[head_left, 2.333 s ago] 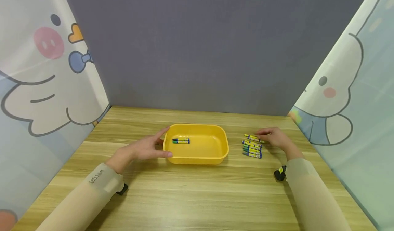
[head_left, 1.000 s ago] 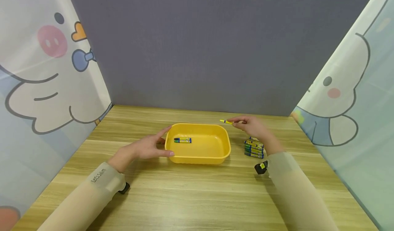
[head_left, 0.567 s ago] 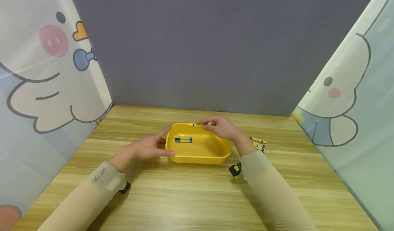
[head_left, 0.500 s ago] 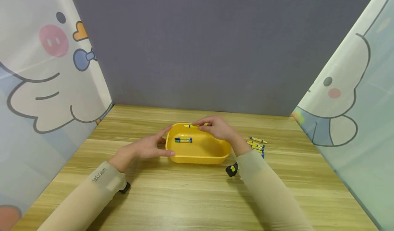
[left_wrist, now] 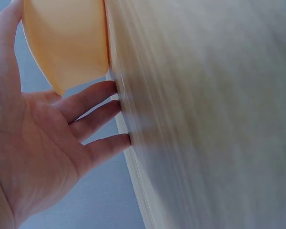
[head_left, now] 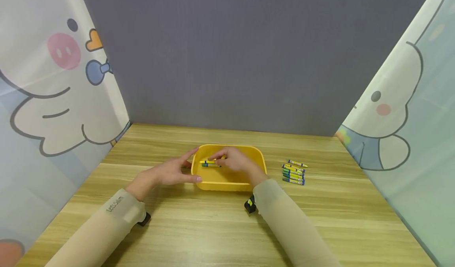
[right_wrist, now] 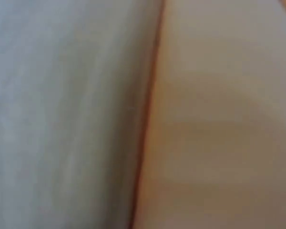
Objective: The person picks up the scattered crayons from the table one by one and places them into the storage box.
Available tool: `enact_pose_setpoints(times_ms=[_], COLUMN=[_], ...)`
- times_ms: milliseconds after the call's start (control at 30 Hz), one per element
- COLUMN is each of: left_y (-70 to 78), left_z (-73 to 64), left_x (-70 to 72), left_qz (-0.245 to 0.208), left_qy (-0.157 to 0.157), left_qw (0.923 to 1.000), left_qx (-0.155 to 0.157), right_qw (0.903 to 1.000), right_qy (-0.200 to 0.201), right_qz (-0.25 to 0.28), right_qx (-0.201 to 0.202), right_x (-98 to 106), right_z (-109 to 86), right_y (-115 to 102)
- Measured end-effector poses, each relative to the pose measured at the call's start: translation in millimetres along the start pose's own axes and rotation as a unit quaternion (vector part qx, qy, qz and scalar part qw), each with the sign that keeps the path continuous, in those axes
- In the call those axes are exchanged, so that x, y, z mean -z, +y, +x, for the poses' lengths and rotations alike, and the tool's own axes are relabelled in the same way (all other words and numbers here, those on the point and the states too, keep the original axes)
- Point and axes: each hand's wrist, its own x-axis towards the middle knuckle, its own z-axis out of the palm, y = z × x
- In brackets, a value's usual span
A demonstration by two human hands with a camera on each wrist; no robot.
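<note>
In the head view a yellow plastic tray [head_left: 213, 187] stands on the table. My left hand [head_left: 170, 171] rests at its left end, thumb on the near rim and index finger at the far corner; the left wrist view shows the other fingers loosely straight, tips on the table. My right hand [head_left: 232, 159] reaches inside the tray and pinches a yellow crayon [head_left: 207, 162], held low beside a green crayon [head_left: 211, 165] on the tray floor. A dark crayon there is hidden. The right wrist view has only the blurred tray wall [right_wrist: 219, 143].
Right of the tray several crayons [head_left: 293, 174] lie in a loose row on the wood-grain table [head_left: 199, 231], with one yellow crayon [head_left: 297, 163] at the far end of it. A grey panel [head_left: 227, 61] stands behind; cartoon-printed sheets [head_left: 384, 152] flank both sides.
My right hand has picked up a yellow crayon from the row, carried it left over the tray's far rim and lowered it inside. My left hand has stayed at the tray.
</note>
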Motion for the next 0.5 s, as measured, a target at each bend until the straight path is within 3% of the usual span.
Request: enact_pose_setpoints(times_ms=[500], left_y=[-2.2], left_z=[1.9], left_x=[-1.7], left_qz=[-0.001], left_qy=[0.005], left_qw=[0.9999], left_qx=[-0.009], right_qw=[0.9968], right_qy=[-0.007], right_qz=[-0.079], right_qx=[0.000], right_x=[-13.0], right_z=[-2.3], right_y=[-0.5])
